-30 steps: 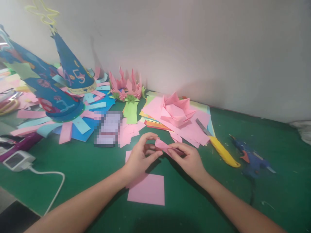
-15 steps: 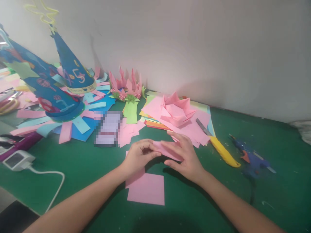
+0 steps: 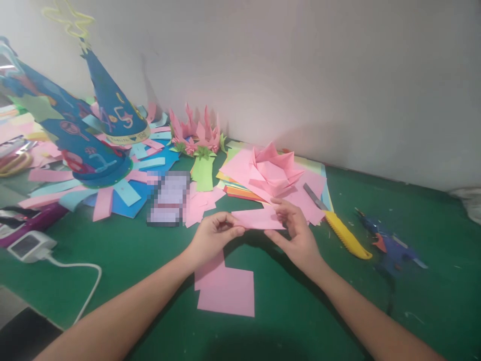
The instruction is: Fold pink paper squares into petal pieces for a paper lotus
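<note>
Mid-frame, pink paper (image 3: 255, 219) is pinched by the left hand (image 3: 212, 238); the right hand (image 3: 300, 243) is half open, grip unclear. Likely light and bendy, it's best held at its 2 ends.

A green table (image 3: 421, 311) bears pink sheets (image 3: 227, 293) and a glue gun (image 3: 393, 246).

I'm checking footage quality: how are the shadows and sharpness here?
Head view: soft shadows on the wall and green table; head view: the held pink paper has readable edges, but the glue gun looks smeared; head view: a rectangular device is pixelated; head view: the blue cones lean, perhaps partly wide-angle distortion.
</note>
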Available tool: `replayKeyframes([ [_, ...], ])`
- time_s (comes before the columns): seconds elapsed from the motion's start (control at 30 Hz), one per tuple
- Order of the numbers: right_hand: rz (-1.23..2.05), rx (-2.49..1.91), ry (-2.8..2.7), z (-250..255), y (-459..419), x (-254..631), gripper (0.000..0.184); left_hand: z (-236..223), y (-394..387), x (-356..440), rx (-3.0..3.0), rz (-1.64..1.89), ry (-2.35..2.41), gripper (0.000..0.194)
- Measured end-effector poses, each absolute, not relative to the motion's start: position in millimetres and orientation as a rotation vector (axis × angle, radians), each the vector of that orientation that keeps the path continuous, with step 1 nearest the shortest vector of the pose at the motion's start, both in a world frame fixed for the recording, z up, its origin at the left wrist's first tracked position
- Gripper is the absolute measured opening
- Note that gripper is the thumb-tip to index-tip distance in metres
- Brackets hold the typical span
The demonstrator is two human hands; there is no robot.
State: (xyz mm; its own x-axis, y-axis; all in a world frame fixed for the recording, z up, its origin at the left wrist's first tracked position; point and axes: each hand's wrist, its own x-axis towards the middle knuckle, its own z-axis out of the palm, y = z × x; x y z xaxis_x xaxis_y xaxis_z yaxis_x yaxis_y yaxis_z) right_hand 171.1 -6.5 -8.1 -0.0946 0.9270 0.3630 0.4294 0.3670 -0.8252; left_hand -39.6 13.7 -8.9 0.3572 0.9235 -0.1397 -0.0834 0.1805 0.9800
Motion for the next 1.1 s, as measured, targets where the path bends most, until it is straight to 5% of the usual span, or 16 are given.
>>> replayKeyframes([
  [0.1, 0.910, -1.167, -1.582, -4.7, -5.9, 171.5, 0.019, -9.6, 14.1, -40.1, 1.142, 0.883, 0.937, 0.026],
  [0.2, 1.048, -1.231, -1.602, 1.0, -7.5, 169.4, 0.022, -7.0, 12.2, -39.8, 1.232, 0.875, 0.957, 0.025],
  [0.5, 0.978, -1.277, -1.538, 0.3, -9.2, 165.0, 0.023, -0.3, 9.0, -43.8, 1.785, 0.901, 1.110, 0.035],
  [0.77, 0.943, -1.310, -1.385, 3.3, -11.2, 166.0, 0.023, 10.2, 5.4, -55.5, 2.521, 0.373, 1.568, 0.045],
  [0.9, 1.003, -1.286, -1.457, -0.1, -13.0, 164.2, 0.022, 13.6, -11.9, -45.4, 2.517, 0.178, 1.392, 0.041],
  [1.1, 0.965, -1.262, -1.532, -5.0, -11.1, 165.5, 0.016, 19.0, -7.3, -44.4, 2.139, 0.391, 1.155, 0.035],
])
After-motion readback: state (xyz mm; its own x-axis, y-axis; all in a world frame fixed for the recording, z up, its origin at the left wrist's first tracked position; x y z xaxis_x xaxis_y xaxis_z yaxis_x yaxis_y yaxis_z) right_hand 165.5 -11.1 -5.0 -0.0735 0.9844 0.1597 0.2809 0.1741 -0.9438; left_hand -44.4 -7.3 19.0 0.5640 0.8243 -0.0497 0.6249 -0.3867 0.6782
